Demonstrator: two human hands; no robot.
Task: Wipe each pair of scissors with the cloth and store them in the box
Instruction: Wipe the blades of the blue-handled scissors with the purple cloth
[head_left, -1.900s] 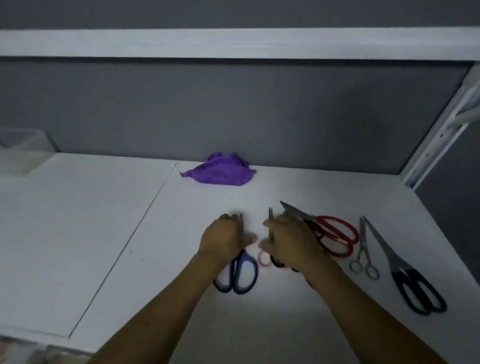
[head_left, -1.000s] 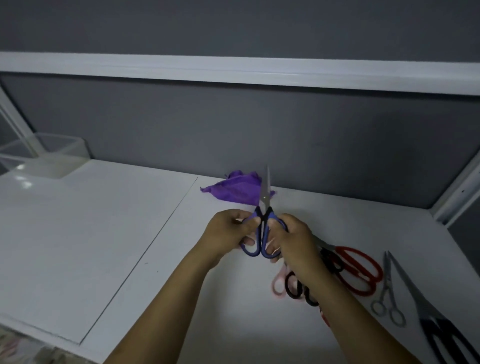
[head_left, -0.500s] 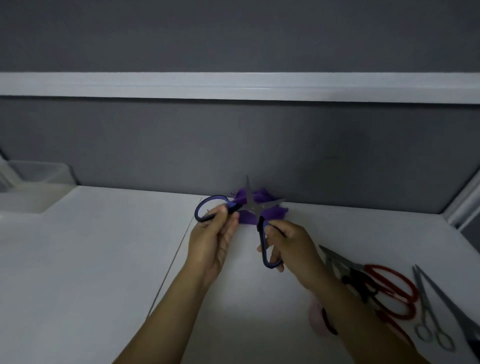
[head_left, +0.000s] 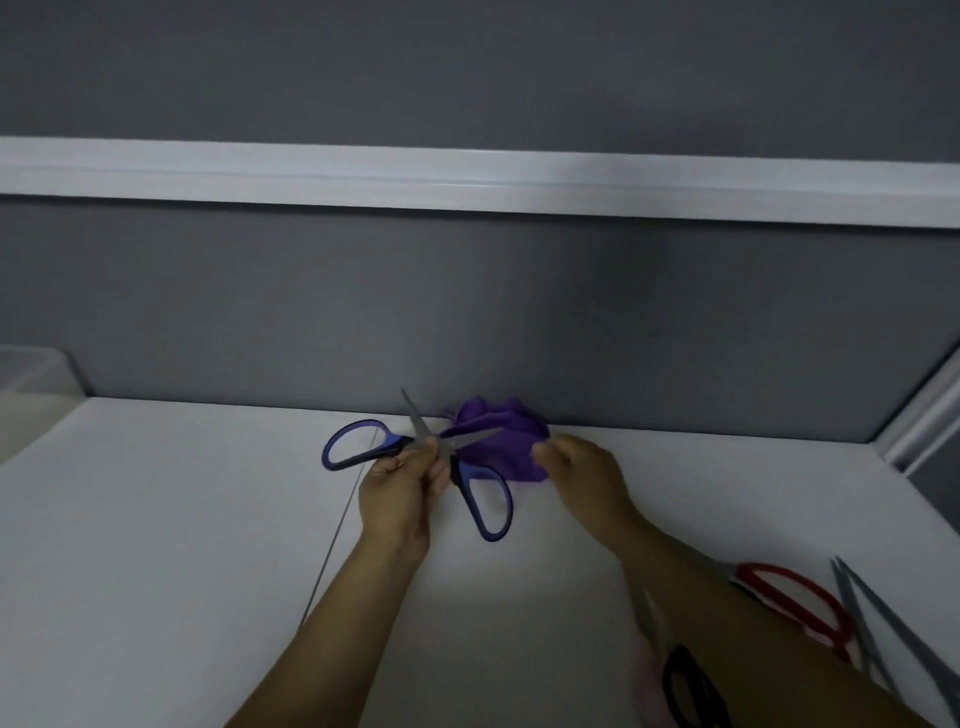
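Item: blue scissors (head_left: 483, 499), blades spread, pinched at the pivot in the left hand (head_left: 400, 488), held over the bench (head_left: 156, 519). The right hand (head_left: 582, 473) has its grip curled on the purple cloth (head_left: 498, 441) by the far wall. I judge the first wipe is starting. Next, cloth onto blades, fingers clear of edges.

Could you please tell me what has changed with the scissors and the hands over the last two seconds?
The blue scissors were lifted off the table and pulled open. The right hand let go of them and moved back to grip the purple cloth; the left hand now holds them alone near the pivot. The cloth and the red scissors stayed put.
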